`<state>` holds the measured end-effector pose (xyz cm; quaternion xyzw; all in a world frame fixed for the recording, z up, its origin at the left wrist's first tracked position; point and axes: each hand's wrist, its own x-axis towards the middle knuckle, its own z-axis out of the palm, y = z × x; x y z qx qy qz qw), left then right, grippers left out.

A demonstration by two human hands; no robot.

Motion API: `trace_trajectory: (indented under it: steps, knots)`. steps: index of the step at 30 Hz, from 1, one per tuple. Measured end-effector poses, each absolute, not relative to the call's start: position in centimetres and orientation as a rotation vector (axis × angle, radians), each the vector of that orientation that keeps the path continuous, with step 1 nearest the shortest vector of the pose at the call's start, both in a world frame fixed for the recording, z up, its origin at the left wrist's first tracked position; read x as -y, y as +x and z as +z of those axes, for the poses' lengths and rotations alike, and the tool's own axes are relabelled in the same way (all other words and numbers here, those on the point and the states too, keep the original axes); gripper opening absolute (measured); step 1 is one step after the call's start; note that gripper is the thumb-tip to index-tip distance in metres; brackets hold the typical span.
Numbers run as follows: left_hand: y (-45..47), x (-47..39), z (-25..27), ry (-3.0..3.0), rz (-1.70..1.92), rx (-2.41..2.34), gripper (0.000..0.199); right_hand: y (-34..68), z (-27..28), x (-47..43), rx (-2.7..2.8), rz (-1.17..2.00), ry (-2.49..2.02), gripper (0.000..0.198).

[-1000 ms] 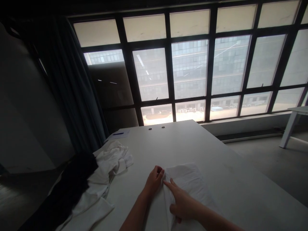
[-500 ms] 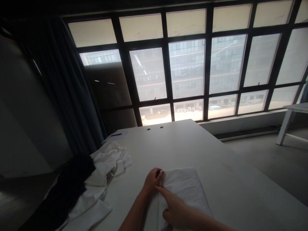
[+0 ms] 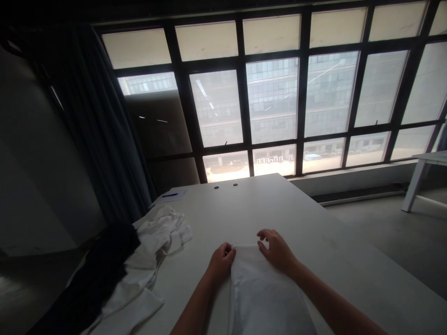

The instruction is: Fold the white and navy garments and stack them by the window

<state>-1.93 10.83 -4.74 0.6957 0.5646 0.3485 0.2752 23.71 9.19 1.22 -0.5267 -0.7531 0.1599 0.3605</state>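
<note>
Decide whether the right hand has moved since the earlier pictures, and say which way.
Yes. Judged against the two round inserts in the table, the right hand has moved up the picture and to the right.

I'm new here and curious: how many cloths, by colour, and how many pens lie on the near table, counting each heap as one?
White: 2, the cloth in the left hand and the rumpled heap
Black: 1, the black heap
Pen: 1
Total: 4
</note>
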Motion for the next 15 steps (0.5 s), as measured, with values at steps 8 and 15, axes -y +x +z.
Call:
trace_trajectory:
  steps: [8, 15]
  knots:
    - [-1.8, -11.3, -4.7, 1.856, 0.934, -1.551, 0.026, 29.3, -3.2, -13.3, 2.059, 0.621, -1.441, 0.030]
    - [-2.2, -11.4, -4.7, 1.857, 0.928, -1.586, 0.028, 29.0, -4.3, -13.5, 2.069, 0.546, -1.524, 0.031]
